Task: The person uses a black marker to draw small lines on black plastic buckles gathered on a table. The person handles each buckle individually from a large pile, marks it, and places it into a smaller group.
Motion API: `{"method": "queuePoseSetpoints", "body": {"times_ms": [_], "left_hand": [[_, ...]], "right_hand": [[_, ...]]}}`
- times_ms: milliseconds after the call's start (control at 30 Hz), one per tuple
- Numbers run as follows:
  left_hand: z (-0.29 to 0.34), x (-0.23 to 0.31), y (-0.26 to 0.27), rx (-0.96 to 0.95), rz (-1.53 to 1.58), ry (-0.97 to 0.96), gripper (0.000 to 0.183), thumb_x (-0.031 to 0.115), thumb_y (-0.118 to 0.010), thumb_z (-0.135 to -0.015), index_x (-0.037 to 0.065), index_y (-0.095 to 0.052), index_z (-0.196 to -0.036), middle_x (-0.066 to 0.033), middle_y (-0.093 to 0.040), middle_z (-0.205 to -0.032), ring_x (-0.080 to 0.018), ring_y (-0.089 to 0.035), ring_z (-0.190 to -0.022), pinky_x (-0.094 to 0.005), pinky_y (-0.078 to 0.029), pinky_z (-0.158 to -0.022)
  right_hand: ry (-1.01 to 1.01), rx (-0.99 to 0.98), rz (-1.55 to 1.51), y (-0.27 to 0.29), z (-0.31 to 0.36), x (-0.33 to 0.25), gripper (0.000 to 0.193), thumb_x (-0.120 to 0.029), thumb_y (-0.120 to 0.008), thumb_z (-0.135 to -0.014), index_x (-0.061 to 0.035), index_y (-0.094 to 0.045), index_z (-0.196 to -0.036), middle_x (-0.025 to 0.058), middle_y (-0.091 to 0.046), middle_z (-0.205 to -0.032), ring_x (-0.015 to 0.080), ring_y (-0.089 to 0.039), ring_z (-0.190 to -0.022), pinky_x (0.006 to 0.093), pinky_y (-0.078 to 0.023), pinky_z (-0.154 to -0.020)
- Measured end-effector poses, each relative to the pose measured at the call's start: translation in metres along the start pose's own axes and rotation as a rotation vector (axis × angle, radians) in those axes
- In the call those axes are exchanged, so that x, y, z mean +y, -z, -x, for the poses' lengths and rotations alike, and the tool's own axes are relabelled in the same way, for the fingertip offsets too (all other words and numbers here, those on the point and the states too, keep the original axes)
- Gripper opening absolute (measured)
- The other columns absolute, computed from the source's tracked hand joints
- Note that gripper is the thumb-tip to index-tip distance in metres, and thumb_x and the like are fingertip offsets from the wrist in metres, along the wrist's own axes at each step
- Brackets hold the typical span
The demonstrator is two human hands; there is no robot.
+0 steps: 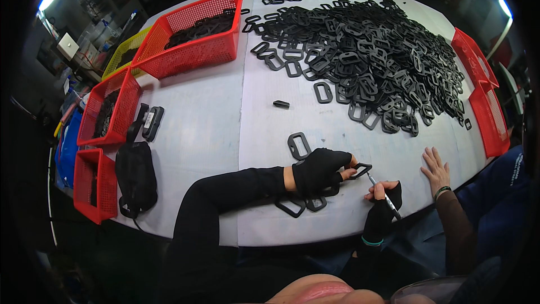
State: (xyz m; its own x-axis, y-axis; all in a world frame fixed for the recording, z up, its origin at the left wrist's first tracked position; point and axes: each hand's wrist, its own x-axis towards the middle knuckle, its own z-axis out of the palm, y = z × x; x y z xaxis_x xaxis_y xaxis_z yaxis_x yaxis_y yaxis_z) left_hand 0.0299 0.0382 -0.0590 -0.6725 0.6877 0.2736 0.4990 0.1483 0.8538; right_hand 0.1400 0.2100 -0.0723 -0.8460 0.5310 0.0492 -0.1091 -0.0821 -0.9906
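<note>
My left hand [325, 170], in a black fingerless glove, pinches a small black oblong frame [364, 170] between thumb and fingers, just above the table. In my right hand [386, 198], also gloved in black, is a slim silver-white pen-like tool [392, 208]. Its tip meets the lower edge of the held frame, or nearly so; whether it is a marker or a blade I cannot tell. One loose black frame [299, 146] lies beyond my left wrist. Nearer me, partly under that hand, are more frames [290, 207].
A large heap of black frames [365, 62] covers the table's far right. Red baskets [191, 59] line the left side, beside a black pouch [135, 177]. Two red trays [489, 118] stand at the right edge. A co-worker's hand [436, 171] rests flat to my right; others sit opposite.
</note>
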Motion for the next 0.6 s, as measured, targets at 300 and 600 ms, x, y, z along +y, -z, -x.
{"method": "queuePoseSetpoints", "body": {"times_ms": [300,600], "left_hand": [[0.004,0.003,0.001,0.002,0.002,0.0,0.019,0.022,-0.063,-0.087,0.006,-0.063,-0.097,-0.0079,-0.064,-0.072,-0.0171,-0.058,-0.057,-0.0301,-0.045,-0.054],[0.008,-0.015,-0.007,0.215,0.005,0.166,0.016,0.016,-0.067,-0.085,0.002,-0.063,-0.091,-0.0021,-0.062,-0.065,-0.0042,-0.053,-0.055,-0.021,-0.042,-0.051]], "right_hand": [[0.021,-0.001,0.104,-0.002,0.004,0.001,0.019,-0.016,-0.061,-0.087,-0.0011,-0.05,-0.087,0.0069,-0.055,-0.071,0.0107,-0.053,-0.058,0.0238,-0.046,-0.057],[0.033,-0.047,0.068,-0.007,0.001,0.002,0.016,-0.01,-0.065,-0.082,0.0002,-0.053,-0.083,0.0077,-0.06,-0.072,0.0107,-0.058,-0.059,0.0219,-0.047,-0.056]]}}
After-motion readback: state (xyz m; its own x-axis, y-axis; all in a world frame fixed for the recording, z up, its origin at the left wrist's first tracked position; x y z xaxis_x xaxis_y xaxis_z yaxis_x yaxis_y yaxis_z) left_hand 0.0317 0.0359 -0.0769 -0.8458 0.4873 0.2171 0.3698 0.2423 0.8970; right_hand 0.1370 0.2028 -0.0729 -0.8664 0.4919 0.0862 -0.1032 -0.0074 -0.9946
